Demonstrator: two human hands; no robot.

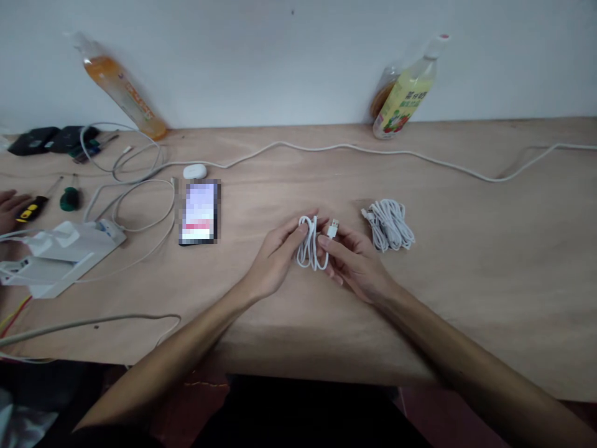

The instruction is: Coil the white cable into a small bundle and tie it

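Observation:
A white USB cable (308, 254), wound into small loops, is held between my two hands above the table. My left hand (276, 254) pinches the loops with its thumb across them. The thumb and fingers of my right hand (357, 258) close on the end of the same cable, just below its USB plug (333, 228), which points up and away from me. Right of that hand, a bundle of coiled white cables (392, 225) lies on the wooden table (489, 249).
A phone (199, 213) and a white earbud case (194, 172) lie to the left. A long white cord (345, 147) crosses the back. Bottles (125, 93) (410, 90) lean at the wall. Farther left are a power strip (65, 249), screwdrivers (35, 207) and another person's hand (12, 208).

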